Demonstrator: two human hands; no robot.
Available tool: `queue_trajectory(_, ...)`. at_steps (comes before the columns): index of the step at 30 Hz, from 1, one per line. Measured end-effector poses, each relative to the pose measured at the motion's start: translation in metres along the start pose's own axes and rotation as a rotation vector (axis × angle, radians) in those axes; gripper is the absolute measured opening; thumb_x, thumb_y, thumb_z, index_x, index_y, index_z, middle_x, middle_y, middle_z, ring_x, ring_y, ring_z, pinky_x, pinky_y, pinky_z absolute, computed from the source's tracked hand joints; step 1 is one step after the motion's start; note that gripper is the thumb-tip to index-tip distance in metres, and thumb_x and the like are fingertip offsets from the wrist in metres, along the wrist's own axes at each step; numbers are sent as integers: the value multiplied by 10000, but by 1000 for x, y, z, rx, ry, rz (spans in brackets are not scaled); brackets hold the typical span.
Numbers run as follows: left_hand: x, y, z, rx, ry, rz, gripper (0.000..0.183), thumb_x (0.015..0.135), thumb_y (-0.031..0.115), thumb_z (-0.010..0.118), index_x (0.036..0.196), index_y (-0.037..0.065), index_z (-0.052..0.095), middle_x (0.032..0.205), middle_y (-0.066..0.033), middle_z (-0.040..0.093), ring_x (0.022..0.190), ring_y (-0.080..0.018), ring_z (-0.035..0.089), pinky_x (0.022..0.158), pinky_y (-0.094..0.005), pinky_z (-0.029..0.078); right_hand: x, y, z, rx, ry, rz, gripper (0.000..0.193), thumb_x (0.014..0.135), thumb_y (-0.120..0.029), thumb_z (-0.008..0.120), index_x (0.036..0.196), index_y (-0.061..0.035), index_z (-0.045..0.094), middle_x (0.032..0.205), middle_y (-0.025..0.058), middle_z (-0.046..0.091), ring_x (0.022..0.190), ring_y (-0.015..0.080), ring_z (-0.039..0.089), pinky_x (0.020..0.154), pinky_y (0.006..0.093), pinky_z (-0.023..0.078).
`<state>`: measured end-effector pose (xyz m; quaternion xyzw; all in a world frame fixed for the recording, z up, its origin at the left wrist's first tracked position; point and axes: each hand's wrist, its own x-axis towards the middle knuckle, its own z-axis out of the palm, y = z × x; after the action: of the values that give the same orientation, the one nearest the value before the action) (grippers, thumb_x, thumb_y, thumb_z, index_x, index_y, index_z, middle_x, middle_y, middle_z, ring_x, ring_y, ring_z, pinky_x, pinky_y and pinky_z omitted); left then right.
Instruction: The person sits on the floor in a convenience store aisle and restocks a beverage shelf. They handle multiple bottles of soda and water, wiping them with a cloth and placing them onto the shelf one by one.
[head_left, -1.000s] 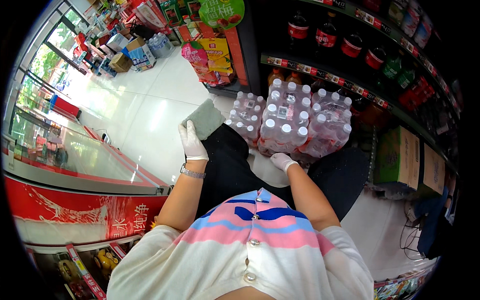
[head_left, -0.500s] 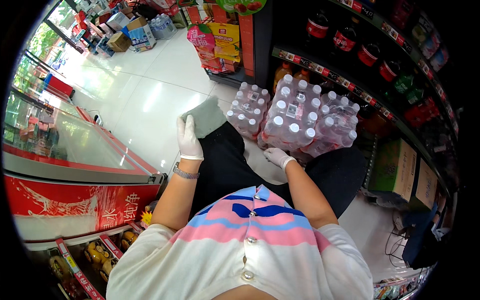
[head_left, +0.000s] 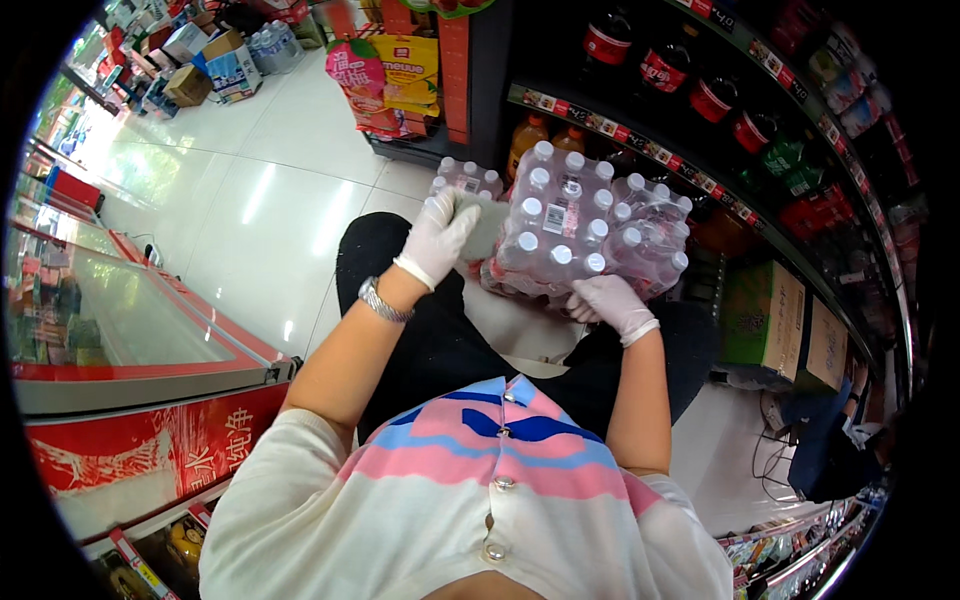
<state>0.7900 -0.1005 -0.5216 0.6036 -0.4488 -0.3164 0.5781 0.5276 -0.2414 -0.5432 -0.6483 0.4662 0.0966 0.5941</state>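
Note:
A shrink-wrapped pack of clear water bottles with white caps [head_left: 585, 235] rests on my lap, with more such bottles [head_left: 465, 180] behind it. My left hand [head_left: 437, 238], in a white glove with a metal watch at the wrist, presses a grey-green cloth [head_left: 487, 225] against the pack's left side. My right hand [head_left: 610, 303], also gloved, grips the pack's lower front edge from below.
Dark shelves of soda bottles [head_left: 665, 70] and orange drinks [head_left: 530, 135] stand ahead and to the right. Cardboard boxes [head_left: 775, 320] sit on the low shelf at right. A red chest freezer with a glass lid [head_left: 130, 340] is at my left. Cartons [head_left: 215, 60] lie on the white floor.
My left hand with the cloth has moved right and down onto the side of the pack. The view has shifted, so the pack sits more central.

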Motion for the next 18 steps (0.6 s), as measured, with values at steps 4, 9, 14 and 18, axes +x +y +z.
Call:
queue_trajectory(4,52,-9,8,-177,96,-148,216,916,180,548,1024,-5,576,1019,-100,567,955,-171,549,852,-307,450,1,10,-20,-152,305,59,503,870,-431,591,1101,15,611,868,110,669,690,182,639,615,311,512)
queue_trajectory(9,103,-77,15,-110,219,-305,270,906,272,564,1094,83,599,1087,-107,559,1013,-205,553,865,-319,450,39,37,-2,205,303,-94,601,869,-416,631,1288,-10,487,970,119,641,691,168,628,589,295,501)
queue_trajectory(14,103,-92,21,-420,236,-363,312,927,264,547,1160,56,557,1069,-45,583,990,-147,555,827,-281,455,35,32,8,94,435,-156,529,883,-389,620,1217,13,535,904,135,662,652,178,639,610,315,505)
queue_trajectory(18,110,-83,28,-429,292,-347,325,940,250,520,1183,34,534,1102,-64,582,1007,-181,549,866,-302,438,48,38,12,-156,558,-150,549,886,-440,568,1197,12,547,1039,267,631,963,395,616,845,447,464)
